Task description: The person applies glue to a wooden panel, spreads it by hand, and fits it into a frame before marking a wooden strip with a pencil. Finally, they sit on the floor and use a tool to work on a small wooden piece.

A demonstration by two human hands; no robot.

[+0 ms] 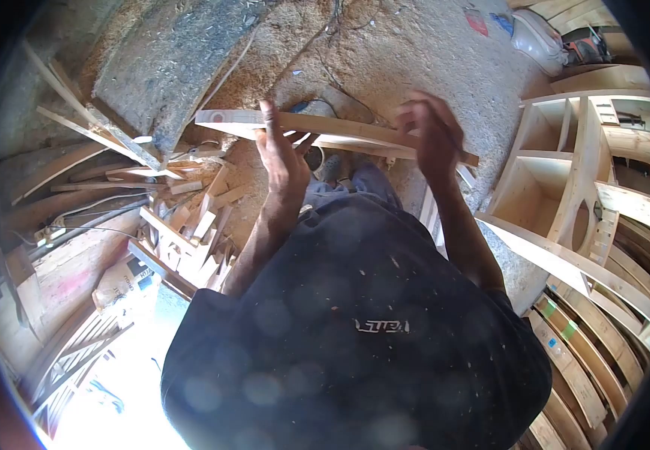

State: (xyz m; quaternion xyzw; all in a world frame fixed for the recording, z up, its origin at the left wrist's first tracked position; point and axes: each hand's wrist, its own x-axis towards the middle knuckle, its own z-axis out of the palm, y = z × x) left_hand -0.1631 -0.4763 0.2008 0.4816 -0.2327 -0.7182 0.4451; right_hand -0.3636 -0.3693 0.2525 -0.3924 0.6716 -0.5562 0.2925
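Wooden board [340, 129] is long and thin, and it is held up in the air in front of the person, going from side to side. It sits above the dusty floor [415, 52], a little lower at the right end.

The left hand [281, 154] is up against the board near its left part. Its fingers are mostly straight and point up, with the palm open. It touches the board, but I cannot tell if it really grips it.

The right hand [434, 139] is at the right part of the board. It looks blurry. Its fingers curl over the board, so it seems to hold it there.

Below the hands you can see the person's dark shirt [362, 330] with little specks of dust on it, and blue trousers [351, 187] by the arms.

On the left lies a messy pile of wood scraps [190, 225], with short sticks and blocks lying all ways. Thin cables [92, 217] run near that pile.

On the right stands a pale wooden frame [557, 165] with open boxes in it. Curved wooden pieces [587, 352] are stacked under it.

Far at the top right lies a white bag [539, 34].
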